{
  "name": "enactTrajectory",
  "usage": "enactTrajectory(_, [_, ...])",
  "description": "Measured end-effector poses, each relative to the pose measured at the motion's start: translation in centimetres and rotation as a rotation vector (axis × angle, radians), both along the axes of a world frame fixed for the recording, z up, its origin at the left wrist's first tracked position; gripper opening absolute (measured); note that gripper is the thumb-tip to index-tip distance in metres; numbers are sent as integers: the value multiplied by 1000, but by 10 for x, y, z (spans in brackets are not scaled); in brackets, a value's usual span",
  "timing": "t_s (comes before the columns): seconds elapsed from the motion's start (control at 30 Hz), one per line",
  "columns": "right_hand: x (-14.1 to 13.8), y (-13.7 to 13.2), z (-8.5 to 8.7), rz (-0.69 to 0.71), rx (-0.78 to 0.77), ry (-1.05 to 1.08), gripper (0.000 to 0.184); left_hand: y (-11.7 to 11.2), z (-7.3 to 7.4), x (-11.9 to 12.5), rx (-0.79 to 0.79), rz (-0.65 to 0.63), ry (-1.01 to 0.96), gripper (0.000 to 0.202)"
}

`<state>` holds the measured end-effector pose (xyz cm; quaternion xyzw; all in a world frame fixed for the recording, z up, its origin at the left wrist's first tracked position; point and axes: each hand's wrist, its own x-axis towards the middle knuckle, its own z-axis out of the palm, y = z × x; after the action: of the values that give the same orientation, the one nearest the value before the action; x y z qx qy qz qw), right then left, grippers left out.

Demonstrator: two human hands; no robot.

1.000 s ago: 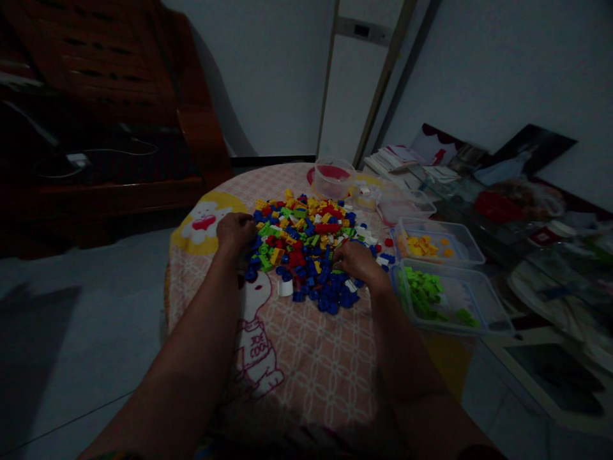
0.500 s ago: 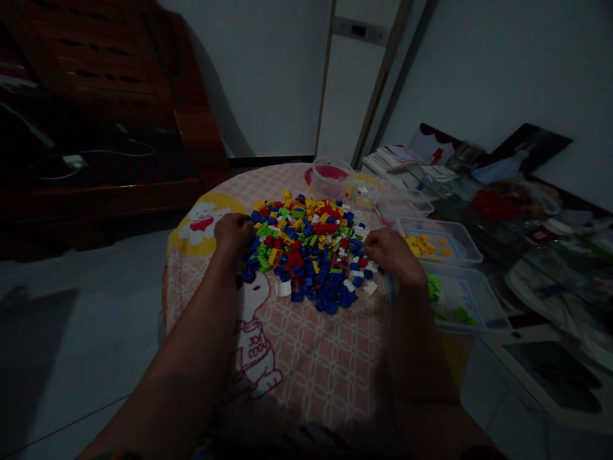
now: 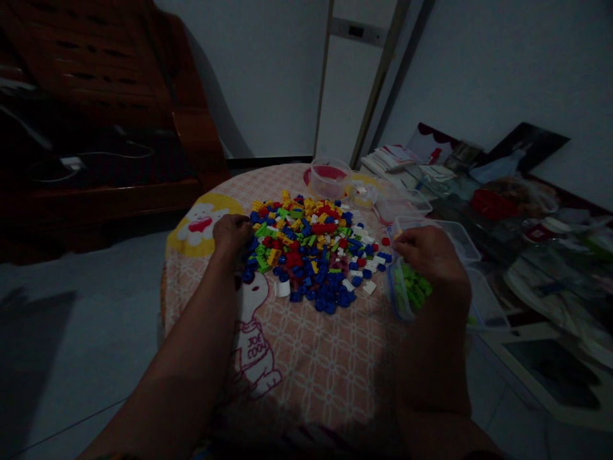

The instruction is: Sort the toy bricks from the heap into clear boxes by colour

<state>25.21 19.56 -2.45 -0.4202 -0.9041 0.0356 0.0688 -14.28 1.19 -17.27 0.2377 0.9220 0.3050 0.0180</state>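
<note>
A heap of small building bricks [image 3: 311,249] in blue, red, yellow, green and white lies on a round table with a pink patterned cloth [image 3: 306,358]. My left hand [image 3: 232,233] rests curled at the heap's left edge, its fingers among the bricks. My right hand [image 3: 428,255] hovers over the clear box of green bricks [image 3: 407,291] at the table's right. Its fingers are bent downward, and what they hold is hidden. A second clear box [image 3: 462,243], partly covered by my hand, sits just behind.
A round clear tub [image 3: 330,179] and a shallow clear box [image 3: 405,204] stand behind the heap. A glass side table [image 3: 527,255] with papers and clutter is on the right. Dark wooden furniture [image 3: 96,128] fills the left, above grey floor.
My right hand has left the heap's right side and moved right, over the box of green bricks. My left hand has stayed at the heap's left edge.
</note>
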Motion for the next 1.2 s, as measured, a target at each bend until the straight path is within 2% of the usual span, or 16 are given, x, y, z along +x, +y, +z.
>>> enactTrajectory(0.13, [-45, -20, -17, 197, -59, -132, 25, 0, -1, -1, 3, 5, -1, 43])
enactTrajectory(0.27, [-79, -38, -36, 306, -121, -265, 26, 0, -1, 0, 22, 16, -10, 44])
enactTrajectory(0.4, [-98, -46, -56, 340, -186, -368, 30, -1, -1, 1, 11, 6, -29, 47])
enactTrajectory(0.53, [-106, -48, -68, 343, -175, -412, 38, 0, -1, 3, 5, 7, -25, 46])
enactTrajectory(0.8, [-107, -50, -58, 272, -180, -427, 35, -1, 5, 5, -25, 4, -4, 45])
enactTrajectory(1.07, [-106, -45, -67, 278, -176, -381, 29, -1, -1, 3, 5, 13, -17, 45])
enactTrajectory(1.2, [-95, -34, -60, 257, -155, -309, 24, -2, -1, 3, 21, 1, -16, 45])
